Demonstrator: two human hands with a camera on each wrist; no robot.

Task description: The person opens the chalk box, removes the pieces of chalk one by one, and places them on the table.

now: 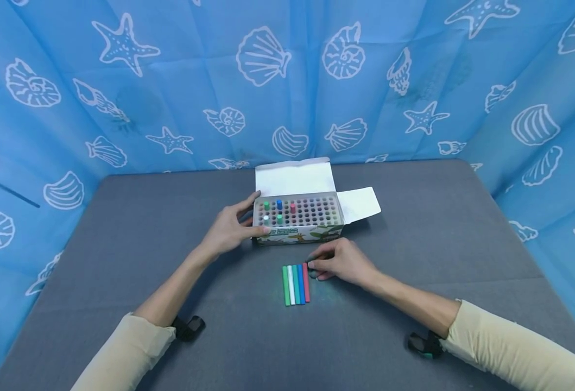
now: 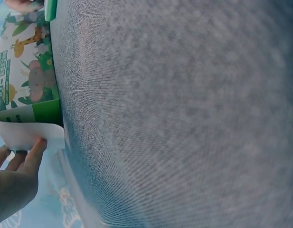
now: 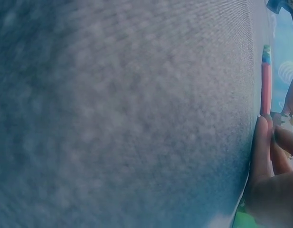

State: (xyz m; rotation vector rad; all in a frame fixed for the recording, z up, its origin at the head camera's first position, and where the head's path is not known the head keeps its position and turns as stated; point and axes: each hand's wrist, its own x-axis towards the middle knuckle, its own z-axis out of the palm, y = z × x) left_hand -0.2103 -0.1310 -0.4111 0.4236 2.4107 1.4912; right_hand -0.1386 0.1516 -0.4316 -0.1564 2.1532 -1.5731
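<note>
A patterned chalk box (image 1: 311, 234) stands with its lid up and a holed insert inside. Several chalk sticks, green, blue, red and white, stick up at its left end. My left hand (image 1: 232, 225) grips that end, thumb at the front and fingers behind; in the left wrist view its fingertips press a white end flap (image 2: 32, 135). Side by side in front of the box lie a green, a white, a teal, a blue and a red chalk (image 1: 306, 285). The fingertips of my right hand (image 1: 341, 262) are right at the red chalk's far end, with nothing gripped.
The white lid (image 1: 294, 178) rises behind the box, and a side flap (image 1: 359, 205) juts out to the right. Grey cloth covers the table (image 1: 390, 336). A blue curtain (image 1: 297, 81) with shells and starfish hangs behind it.
</note>
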